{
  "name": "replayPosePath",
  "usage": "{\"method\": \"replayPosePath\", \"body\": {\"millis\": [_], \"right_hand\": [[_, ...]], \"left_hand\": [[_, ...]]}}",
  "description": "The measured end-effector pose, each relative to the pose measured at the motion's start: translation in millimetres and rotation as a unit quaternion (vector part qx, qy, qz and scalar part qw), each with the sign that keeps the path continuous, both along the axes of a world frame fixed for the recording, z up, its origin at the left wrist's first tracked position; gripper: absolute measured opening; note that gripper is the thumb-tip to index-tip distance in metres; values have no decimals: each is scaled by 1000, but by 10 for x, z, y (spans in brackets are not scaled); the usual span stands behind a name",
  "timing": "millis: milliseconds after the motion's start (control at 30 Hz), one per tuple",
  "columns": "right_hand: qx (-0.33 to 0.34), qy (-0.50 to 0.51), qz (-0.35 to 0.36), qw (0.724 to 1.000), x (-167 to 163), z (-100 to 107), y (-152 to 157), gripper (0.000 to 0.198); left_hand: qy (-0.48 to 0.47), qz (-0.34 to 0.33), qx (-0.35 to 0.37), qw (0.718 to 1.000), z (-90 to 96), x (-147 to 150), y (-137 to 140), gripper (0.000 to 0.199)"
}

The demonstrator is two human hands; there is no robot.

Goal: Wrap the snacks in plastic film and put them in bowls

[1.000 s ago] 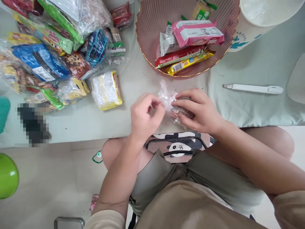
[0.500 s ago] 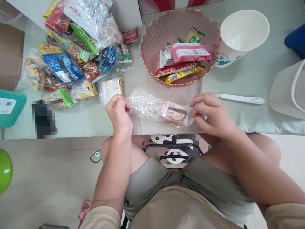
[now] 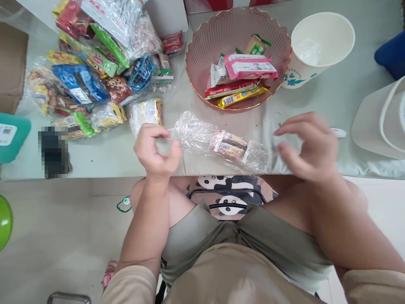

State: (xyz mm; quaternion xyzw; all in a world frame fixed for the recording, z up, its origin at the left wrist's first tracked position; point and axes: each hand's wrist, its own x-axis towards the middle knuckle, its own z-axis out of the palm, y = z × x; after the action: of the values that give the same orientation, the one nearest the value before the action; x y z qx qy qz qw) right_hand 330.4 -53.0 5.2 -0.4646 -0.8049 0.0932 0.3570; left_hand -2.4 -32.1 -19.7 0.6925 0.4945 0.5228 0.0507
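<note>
A clear plastic bag (image 3: 196,131) lies stretched out along the table's front edge, with a small wrapped snack (image 3: 233,146) showing through it. My left hand (image 3: 156,150) is at the bag's left end, thumb and fingers parted, with nothing visible between them. Past the bag's right end is my right hand (image 3: 311,147), slightly blurred, its fingers spread from the thumb and holding nothing. Just behind my left hand sits a yellow-and-clear snack packet (image 3: 145,112). The white tip of a slim tool (image 3: 339,132) pokes out beside my right hand, which hides the rest.
A pink ribbed bowl (image 3: 198,80) holds several packaged snacks. Right of it stand a white paper tub (image 3: 332,46) with plastic inside and a white handled container (image 3: 368,122). Many snack packets (image 3: 80,84) are heaped at left, near a teal box (image 3: 14,145).
Both hands have let go of the plastic bag. My right hand has moved right, covering most of the slim white tool, and my left hand has opened. The bag now rests on the table.
</note>
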Motion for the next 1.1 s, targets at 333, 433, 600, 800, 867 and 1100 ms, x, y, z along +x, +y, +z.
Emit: {"method": "replayPosePath", "body": {"millis": [333, 433, 600, 800, 867, 1100], "right_hand": [[-59, -87, 107, 989, -260, -191, -5, 8], [-72, -48, 90, 992, -210, -145, 28, 12], [-77, 3, 9, 997, -182, -72, 6, 16], [-80, -17, 39, 996, -196, -93, -33, 28], [-73, -70, 87, 991, -240, -125, -50, 42], [-19, 33, -60, 998, -281, -170, -13, 19]], "left_hand": [[201, -156, -158, 954, 21, 59, 25, 14], [145, -204, -175, 952, 49, 33, 29, 16], [70, -212, -196, 955, 114, 43, -16, 31], [-3, -136, -203, 970, 152, 54, -22, 60], [-38, -97, -204, 973, 138, 55, -21, 63], [-145, 4, -232, 962, 42, 49, 23, 58]]}}
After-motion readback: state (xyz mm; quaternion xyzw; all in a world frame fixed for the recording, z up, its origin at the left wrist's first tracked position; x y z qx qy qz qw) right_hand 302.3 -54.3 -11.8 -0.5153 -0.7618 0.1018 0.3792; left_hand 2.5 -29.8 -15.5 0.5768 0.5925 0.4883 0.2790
